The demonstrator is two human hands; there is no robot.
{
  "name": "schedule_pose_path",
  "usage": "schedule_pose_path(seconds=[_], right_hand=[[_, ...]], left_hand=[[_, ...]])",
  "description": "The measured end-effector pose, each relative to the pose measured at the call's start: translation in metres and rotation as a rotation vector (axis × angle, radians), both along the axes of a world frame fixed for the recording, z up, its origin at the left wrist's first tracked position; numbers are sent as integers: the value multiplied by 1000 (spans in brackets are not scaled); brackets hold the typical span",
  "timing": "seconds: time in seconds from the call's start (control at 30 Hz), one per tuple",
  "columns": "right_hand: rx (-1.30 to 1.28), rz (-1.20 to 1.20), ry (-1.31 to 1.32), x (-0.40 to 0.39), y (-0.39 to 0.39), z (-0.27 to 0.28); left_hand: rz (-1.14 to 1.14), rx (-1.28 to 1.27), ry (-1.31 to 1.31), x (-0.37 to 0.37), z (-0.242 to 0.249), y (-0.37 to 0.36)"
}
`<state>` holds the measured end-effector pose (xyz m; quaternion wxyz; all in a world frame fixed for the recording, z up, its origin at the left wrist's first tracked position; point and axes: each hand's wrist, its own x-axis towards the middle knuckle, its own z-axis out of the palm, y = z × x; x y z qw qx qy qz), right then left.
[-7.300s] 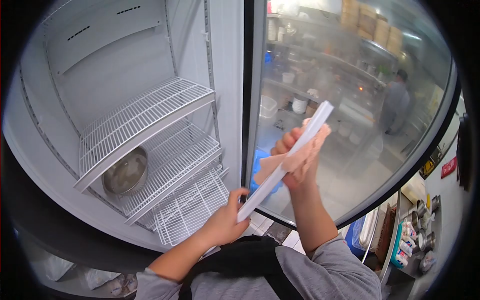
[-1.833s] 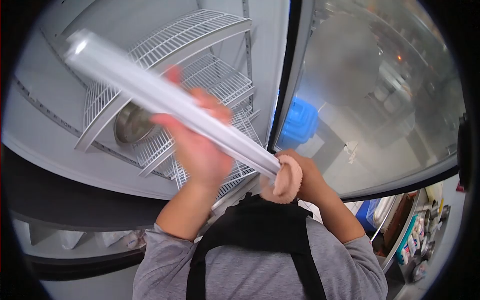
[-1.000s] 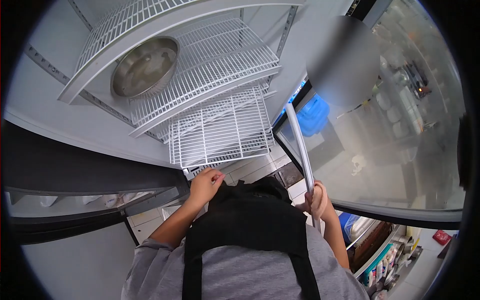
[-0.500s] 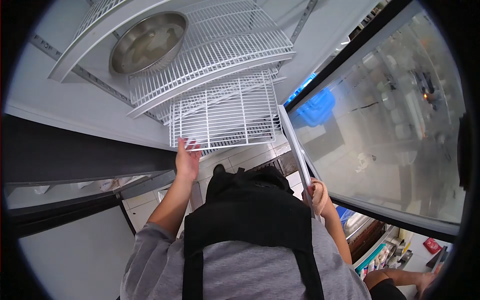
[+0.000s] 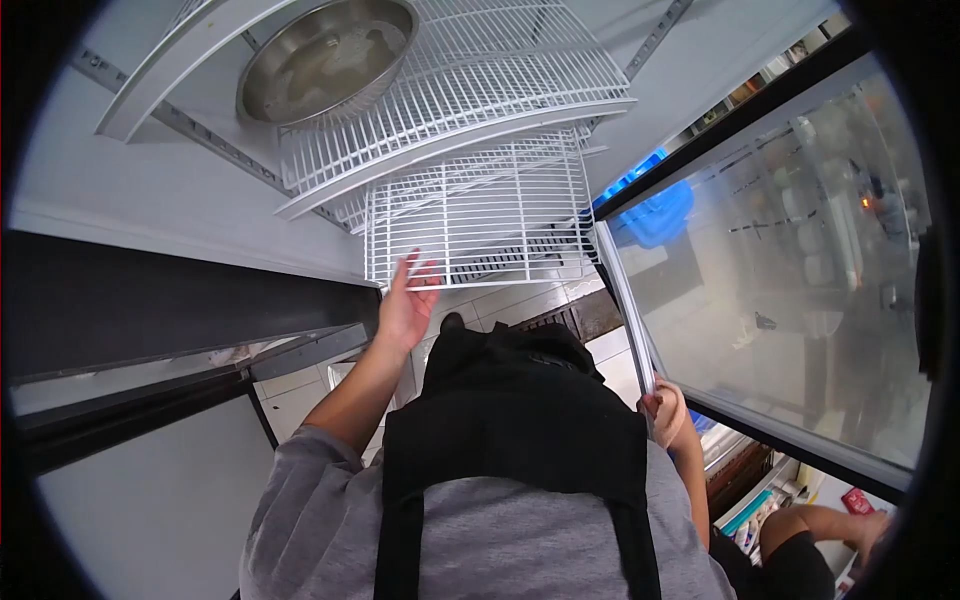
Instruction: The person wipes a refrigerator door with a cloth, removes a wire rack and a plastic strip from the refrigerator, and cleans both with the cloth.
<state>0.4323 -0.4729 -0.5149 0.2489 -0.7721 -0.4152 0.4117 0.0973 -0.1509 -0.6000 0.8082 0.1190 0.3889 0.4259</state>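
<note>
A white wire shelf (image 5: pixel 480 215) juts out low in the fridge, below another wire shelf (image 5: pixel 510 60). My left hand (image 5: pixel 408 305) grips the lower shelf's front bar near its left corner, with fingers among the wires. At the right, my right hand (image 5: pixel 655 400) is closed on a peach-coloured cloth (image 5: pixel 672 415), beside the white edge strip (image 5: pixel 625 305) of the glass door. Its fingertips are partly hidden. On the upper shelf sits a round metal bowl (image 5: pixel 330 65) with some cloudy liquid in it.
The glass door (image 5: pixel 780 270) stands open on my right, with a blue container (image 5: pixel 655 215) seen through it. A dark fridge frame (image 5: pixel 190 300) runs along the left. Another person's arm (image 5: pixel 815 525) shows at lower right, near packets and containers.
The view has shifted, so the shelves and bowl appear farther right. My left hand stays at the same part of the lower shelf. The other person's arm has moved slightly.
</note>
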Motion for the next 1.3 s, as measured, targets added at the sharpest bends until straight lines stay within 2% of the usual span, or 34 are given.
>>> schedule_pose_path(seconds=[0.03, 0.07, 0.13, 0.2, 0.27, 0.3, 0.4, 0.43, 0.5, 0.53, 0.57, 0.6, 0.7, 0.77, 0.8, 0.87, 0.9, 0.97, 1.03, 1.1, 1.17, 1.23, 1.27, 1.3], right_hand=[[-19, 120, -70, 2, -3, 3], [-25, 105, -72, -1, -8, 5], [-148, 86, -109, -10, -16, 11], [-70, 70, -63, -14, -22, 3], [232, 250, -275, -18, -26, 0], [79, 109, -97, -22, -33, 3], [122, 18, -83, -30, -39, 0], [-91, -218, 175, -40, -27, 21], [-82, -218, 142, -43, -29, 25], [-72, -214, 110, -43, -27, 28], [-108, -282, 200, -49, -14, 48], [-6, -266, 133, -49, -21, 41], [25, -234, 101, -39, -30, 32], [14, -91, -73, -35, -26, 33], [20, -78, -74, -35, -17, 38], [-21, 53, -74, -34, 12, 51], [93, 251, -249, -29, 23, 47], [149, 370, -255, -30, 60, 54], [213, 550, -279, -36, 98, 56], [235, 657, -300, -45, 127, 56], [313, 674, -88, -53, 144, 58], [386, 702, -109, -45, 140, 48], [446, 703, -125, -40, 133, 34], [2, 478, 336, -22, 122, 1]], left_hand=[[-81, 0, -17, 4, -7, -3], [-96, -6, -20, 10, -11, -7], [-311, -49, -70, 28, -5, -16], [-399, -35, -82, 41, 2, -22], [-465, -47, -134, 51, 5, -24], [-505, -28, -171, 52, 0, -24], [-593, 57, -168, 50, 3, -24], [-598, 58, -168, 43, 0, -21], [-612, 144, -378, 15, -9, -13], [-526, 89, -335, -3, -9, -9], [-440, 35, -292, -20, -9, -4], [-438, 40, -293, -36, -9, 2], [-318, 0, -158, -67, -11, 11], [-975, 107, -149, -70, -6, 7], [-961, 114, -146, -61, -1, 5], [-1512, 593, 239, -18, 16, -7], [-1417, 648, 248, 2, 33, -19], [-1303, 696, 263, 35, 66, -42], [-1025, 706, 53, 58, 90, -60], [-822, 772, 127, 61, 99, -71], [-727, 765, 168, 51, 109, -77], [-721, 1314, 921, 20, 126, -72], [-528, 1270, 1135, 7, 129, -69], [-262, 981, 1127, -11, 97, -62]])
